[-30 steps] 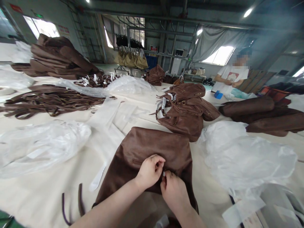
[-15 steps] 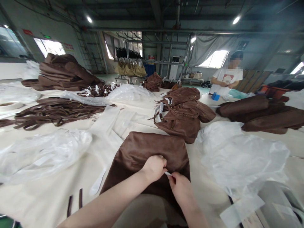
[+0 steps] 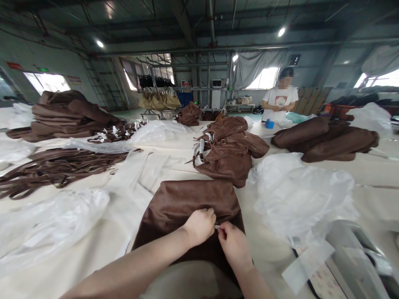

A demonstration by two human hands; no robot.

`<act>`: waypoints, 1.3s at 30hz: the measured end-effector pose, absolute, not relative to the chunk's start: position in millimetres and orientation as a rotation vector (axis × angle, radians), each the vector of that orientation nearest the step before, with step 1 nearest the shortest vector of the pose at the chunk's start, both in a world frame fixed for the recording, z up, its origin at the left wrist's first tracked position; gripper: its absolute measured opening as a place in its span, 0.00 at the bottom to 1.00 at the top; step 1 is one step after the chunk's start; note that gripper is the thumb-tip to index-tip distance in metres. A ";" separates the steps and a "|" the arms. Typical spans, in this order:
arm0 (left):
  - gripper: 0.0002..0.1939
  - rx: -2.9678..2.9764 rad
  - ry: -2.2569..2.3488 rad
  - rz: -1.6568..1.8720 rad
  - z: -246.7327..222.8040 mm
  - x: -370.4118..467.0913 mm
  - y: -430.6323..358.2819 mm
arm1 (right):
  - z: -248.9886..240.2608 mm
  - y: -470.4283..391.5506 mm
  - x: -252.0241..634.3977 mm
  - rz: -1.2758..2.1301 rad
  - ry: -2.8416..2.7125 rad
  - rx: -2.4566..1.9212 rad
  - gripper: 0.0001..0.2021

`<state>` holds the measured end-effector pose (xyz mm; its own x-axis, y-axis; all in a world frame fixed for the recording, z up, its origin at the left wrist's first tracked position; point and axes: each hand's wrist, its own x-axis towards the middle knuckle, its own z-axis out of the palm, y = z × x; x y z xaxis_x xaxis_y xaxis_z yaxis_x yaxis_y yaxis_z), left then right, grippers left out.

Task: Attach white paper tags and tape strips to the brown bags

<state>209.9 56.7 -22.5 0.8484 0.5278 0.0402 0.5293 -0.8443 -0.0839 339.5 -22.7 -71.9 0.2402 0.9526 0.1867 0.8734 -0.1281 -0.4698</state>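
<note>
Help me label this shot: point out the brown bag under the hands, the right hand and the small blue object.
Brown bag (image 3: 195, 198), head view: its upper part.
Right hand (image 3: 236, 241), head view: its back.
Small blue object (image 3: 269, 123), head view: its middle.

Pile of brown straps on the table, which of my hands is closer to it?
Your left. The left hand is over the brown bag, right of the strap pile; the right hand is farther right along the bag.

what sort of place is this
Probably a bag workshop or factory floor: a heap of brown straps and a cluster of brown bags lie on the table, with tan bags hanging from a rack behind.
</note>
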 end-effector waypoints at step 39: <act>0.67 -2.869 -1.379 -0.422 -38.3 139.9 65.9 | -61.7 -30.3 328.4 0.139 -1.974 -1.746 0.11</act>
<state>139.9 65.9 -38.3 0.5970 0.7757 0.2046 0.7575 -0.6291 0.1747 328.4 -30.3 -61.7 -0.0551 0.9539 0.2952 0.9033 0.1736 -0.3924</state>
